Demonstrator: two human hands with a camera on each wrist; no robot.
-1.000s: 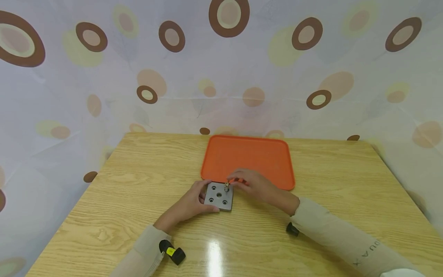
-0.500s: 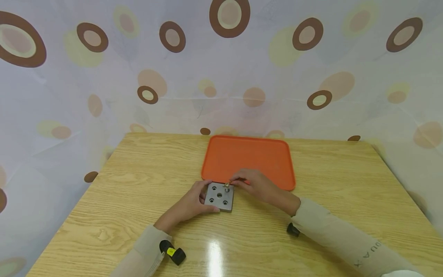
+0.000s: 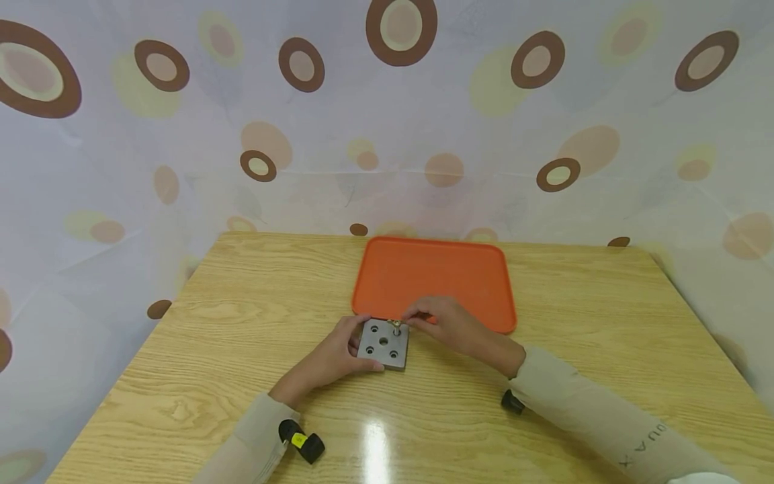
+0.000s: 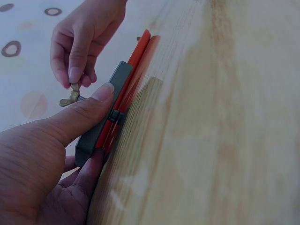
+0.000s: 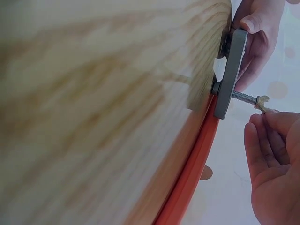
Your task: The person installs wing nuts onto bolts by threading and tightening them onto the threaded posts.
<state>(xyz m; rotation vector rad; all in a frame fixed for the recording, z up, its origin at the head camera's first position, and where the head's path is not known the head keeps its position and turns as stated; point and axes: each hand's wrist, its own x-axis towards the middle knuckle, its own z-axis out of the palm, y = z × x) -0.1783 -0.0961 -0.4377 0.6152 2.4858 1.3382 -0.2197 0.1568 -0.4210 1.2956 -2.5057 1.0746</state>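
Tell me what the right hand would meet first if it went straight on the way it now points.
Most likely the brass wing nut on the bolt: the right hand appears to be pinching it, though exact contact is hard to judge.

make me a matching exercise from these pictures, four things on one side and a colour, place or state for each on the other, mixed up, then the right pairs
Things
1. left hand
2. tray
3. wing nut
4. metal plate

Descriptions
A. brass-coloured, on a threaded bolt
B. grey, with holes
C. gripping the metal plate
D. orange, lying on the table

Pairs: 1-C, 2-D, 3-A, 4-B
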